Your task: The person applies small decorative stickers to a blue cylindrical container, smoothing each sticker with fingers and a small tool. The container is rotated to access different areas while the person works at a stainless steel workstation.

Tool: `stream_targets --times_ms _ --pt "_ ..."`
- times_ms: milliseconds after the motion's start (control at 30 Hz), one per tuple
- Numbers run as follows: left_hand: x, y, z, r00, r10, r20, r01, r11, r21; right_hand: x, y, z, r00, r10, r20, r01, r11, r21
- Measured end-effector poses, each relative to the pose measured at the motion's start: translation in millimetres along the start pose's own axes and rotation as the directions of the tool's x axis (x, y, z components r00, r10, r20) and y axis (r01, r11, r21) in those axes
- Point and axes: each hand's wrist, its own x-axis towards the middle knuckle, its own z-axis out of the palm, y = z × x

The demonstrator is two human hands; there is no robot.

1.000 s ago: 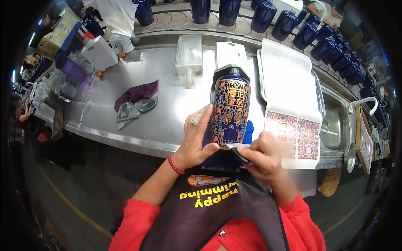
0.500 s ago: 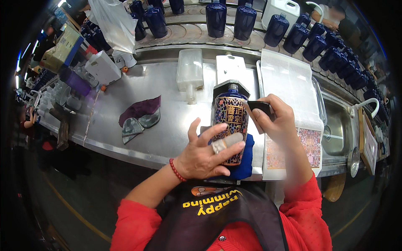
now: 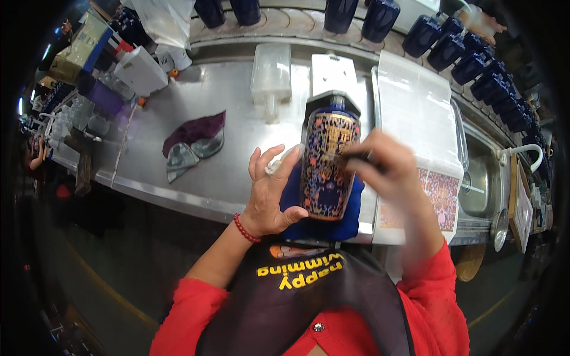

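steadying one patterned bottle (image 3: pixel 326 169), left hand (image 3: pixel 270 193) fingers splay open; right hand (image 3: pixel 386 166) fingers pinch one dark tool (image 3: pixel 356 158).

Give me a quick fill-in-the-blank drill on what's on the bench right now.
1. The patterned bottle lies on a folded ____ cloth.
2. The left hand steadies the bottle; its wrist wears a ____ bead bracelet.
3. The right hand presses a small dark ____ against the bottle's side.
4. The crumpled rag lies on the person's ____ side of the bottle.

Missing words: blue; red; tool; left
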Motion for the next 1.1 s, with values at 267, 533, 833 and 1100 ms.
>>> stream_targets --times_ms 267,533,833,1100 --pt "-17 13 9 0.997 -0.049 0.060 0.033 0.967 0.253 -65 -6 30 0.912 -0.368 0.180 0.321 0.915 0.243" --pt "-11 25 4 1.000 0.001 0.015 -0.006 0.934 0.358 -94 -4 45 0.929 -0.356 0.099 0.341 0.929 0.144" --pt "-6 14 12 0.998 -0.051 0.024 0.041 0.952 0.303 -103 4 53 0.936 -0.297 -0.189 0.263 0.947 -0.185" --pt "-2 26 2 0.999 -0.012 -0.050 0.031 0.915 0.402 -104 -3 54 0.946 -0.190 -0.264 0.155 0.977 -0.146"
